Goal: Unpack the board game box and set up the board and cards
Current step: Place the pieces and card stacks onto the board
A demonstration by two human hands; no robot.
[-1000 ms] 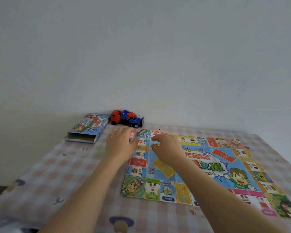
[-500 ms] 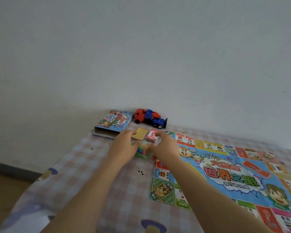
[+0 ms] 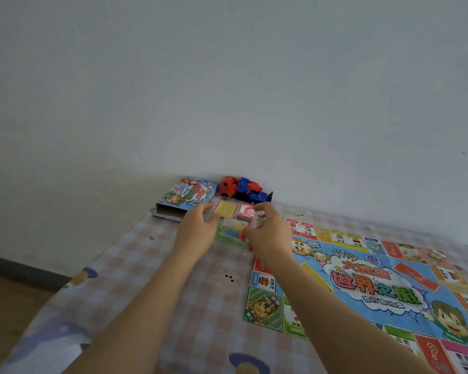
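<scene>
Plastic-wrapped cards (image 3: pixel 234 221) — yellow, pink and green packs — were held between box (image 3: pixel 187 195) and board (image 3: pixel 362 282), each grip closed on them: left hand (image 3: pixel 197 233), right hand (image 3: pixel 268 234). Torn open carelessly, they could scatter across the worktop (image 3: pixel 195 298) — or off it.

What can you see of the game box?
The game box is flat blue cardboard with cartoon artwork on top, lying on the checked tablecloth at the far left corner. Its open end faces the camera. The toy truck sits just right of it. The left hand, holding the card packet, is close; contact unclear.
</scene>
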